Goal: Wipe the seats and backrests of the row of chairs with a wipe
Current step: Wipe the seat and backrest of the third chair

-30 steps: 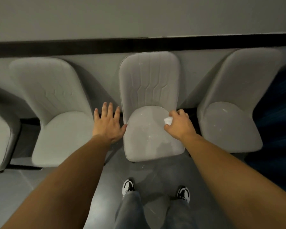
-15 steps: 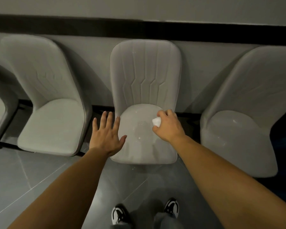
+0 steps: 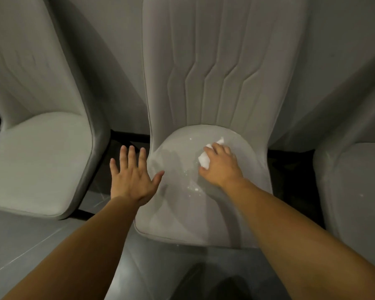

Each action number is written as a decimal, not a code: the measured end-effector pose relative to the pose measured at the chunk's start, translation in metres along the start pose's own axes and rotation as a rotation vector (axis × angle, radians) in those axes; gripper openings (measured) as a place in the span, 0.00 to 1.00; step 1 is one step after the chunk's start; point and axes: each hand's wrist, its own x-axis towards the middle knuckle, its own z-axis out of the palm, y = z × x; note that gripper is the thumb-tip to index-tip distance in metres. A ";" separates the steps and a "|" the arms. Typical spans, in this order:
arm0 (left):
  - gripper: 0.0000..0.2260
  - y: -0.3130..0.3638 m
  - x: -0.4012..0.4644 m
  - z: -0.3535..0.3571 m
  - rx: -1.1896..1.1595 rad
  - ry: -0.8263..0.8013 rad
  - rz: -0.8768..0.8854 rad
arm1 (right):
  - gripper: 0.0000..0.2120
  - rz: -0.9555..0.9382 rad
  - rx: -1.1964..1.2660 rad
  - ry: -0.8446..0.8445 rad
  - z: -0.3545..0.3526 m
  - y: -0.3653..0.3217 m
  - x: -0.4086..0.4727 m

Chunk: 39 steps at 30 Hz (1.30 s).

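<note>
The seat of the middle pale-grey upholstered chair (image 3: 182,191) is being wiped: the right hand (image 3: 220,167) presses a crumpled white wipe (image 3: 205,160) onto the cushion, fingers curled over it, toward the seat's 1 o'clock. The left hand (image 3: 131,175) is spread flat with straight fingers at the seat's 9 o'clock edge. White crumbs (image 3: 193,188) remain at the seat's centre, so the next stroke likely sweeps there, then up the ribbed backrest (image 3: 221,72). Matching grey chairs flank it at 9 o'clock (image 3: 37,156) and 3 o'clock (image 3: 355,191); nothing blocks the stroke.
</note>
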 end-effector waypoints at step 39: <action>0.30 0.019 0.165 0.126 -0.637 0.091 -0.229 | 0.31 -0.310 -0.111 0.095 0.104 -0.052 0.132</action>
